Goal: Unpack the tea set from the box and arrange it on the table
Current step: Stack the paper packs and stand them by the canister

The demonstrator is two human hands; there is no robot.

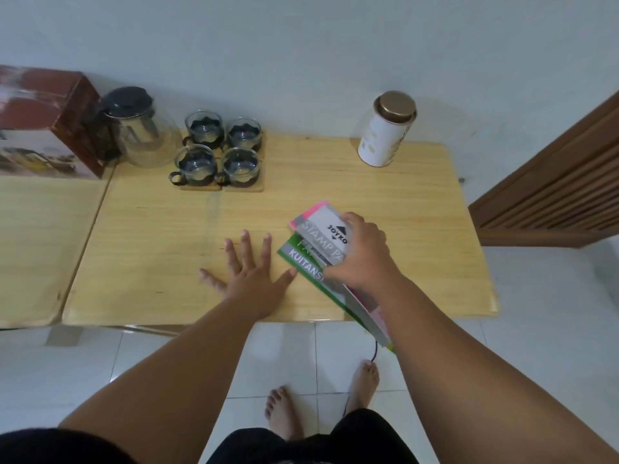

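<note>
Glass teapot [140,128] and four cups [219,150] stand grouped; left hand [249,276] splayed flat, right hand [363,254] clamps booklets [318,242].

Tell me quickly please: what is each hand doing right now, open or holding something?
Left hand: open, fingers spread, palm flat on the table.
Right hand: closed on a stack of booklets, stamp pad box on top.

Four glass cups [219,147], one teapot [139,127], one box [43,125], one tin [387,128].

Pale wall [301,45], white-tiled floor [536,329]
</note>
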